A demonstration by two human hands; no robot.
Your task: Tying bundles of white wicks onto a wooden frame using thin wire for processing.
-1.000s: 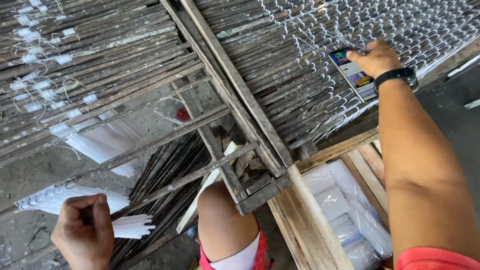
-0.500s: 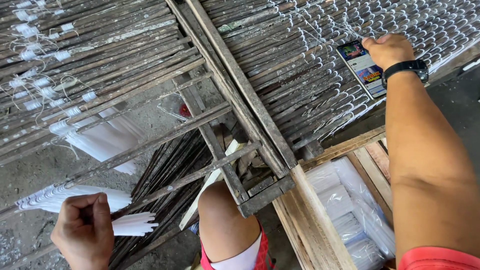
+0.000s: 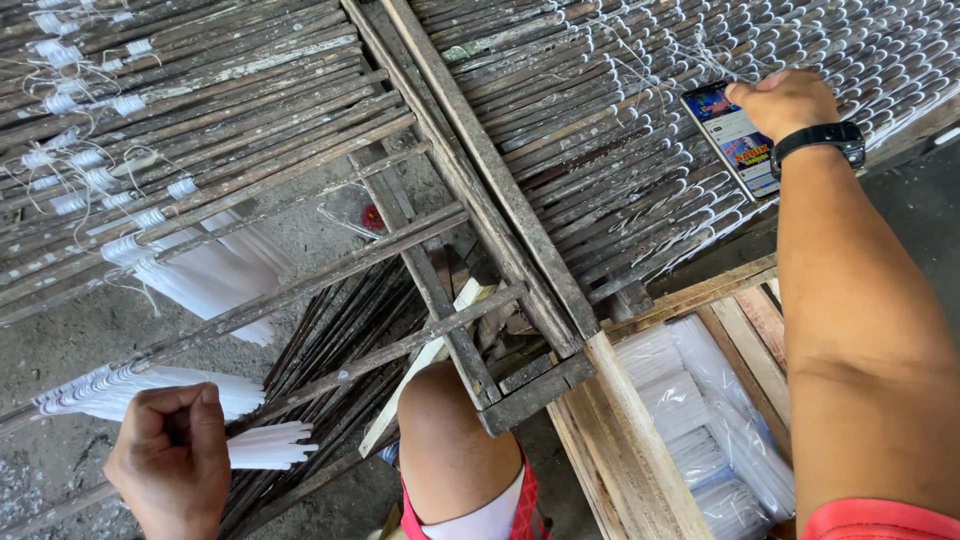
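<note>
My left hand (image 3: 172, 455) is closed around a bunch of thin white candles (image 3: 262, 447) hanging from a dark wooden stick at the lower left. My right hand (image 3: 785, 103), with a black watch on the wrist, rests its fingers on a smartphone (image 3: 733, 140) lying on the wooden rack (image 3: 560, 150) at the upper right; the screen is lit. My bare knee (image 3: 455, 440) shows at the bottom middle under the rack's frame.
Rows of dark sticks wound with white wicks (image 3: 120, 110) cover the left rack. More white candles (image 3: 215, 275) hang below it. A wooden crate (image 3: 640, 440) at lower right holds bagged white candles (image 3: 700, 420). Concrete floor lies beneath.
My right hand and the phone have shifted slightly right and down in view as my head moved. My left hand keeps the same hold on the candles.
</note>
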